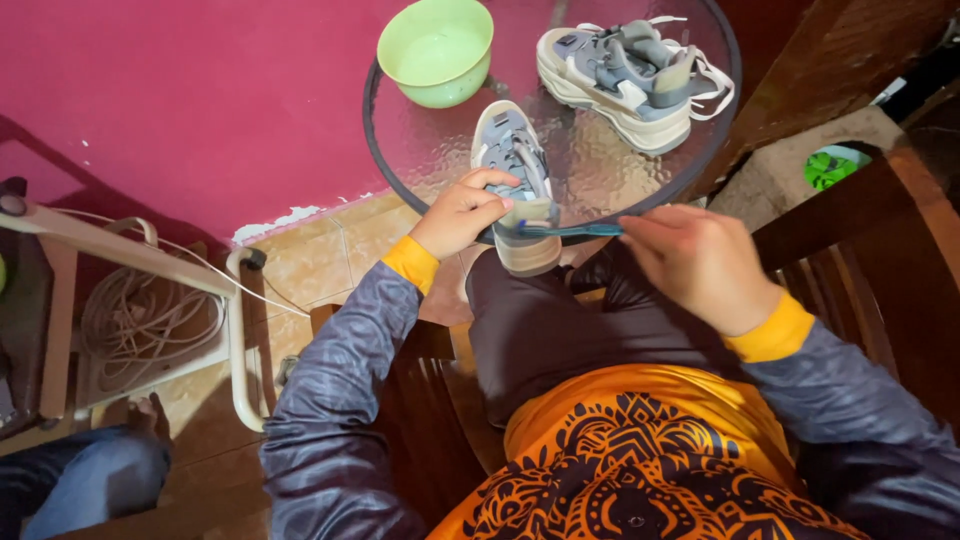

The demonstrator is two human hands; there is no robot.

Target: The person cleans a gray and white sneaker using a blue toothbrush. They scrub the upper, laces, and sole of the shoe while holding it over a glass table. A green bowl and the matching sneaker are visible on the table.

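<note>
My left hand grips a grey and cream sneaker by its heel end, with the shoe's toe resting on the round glass table. My right hand holds a blue toothbrush whose bristle end lies against the sneaker's heel. The matching second sneaker lies on its side at the far right of the table. A light green bowl holding water stands at the table's far left.
I sit on a wooden chair. A pink wall rises behind the table. At the left stands a white metal frame with coiled cable. Another person's leg in jeans shows at bottom left.
</note>
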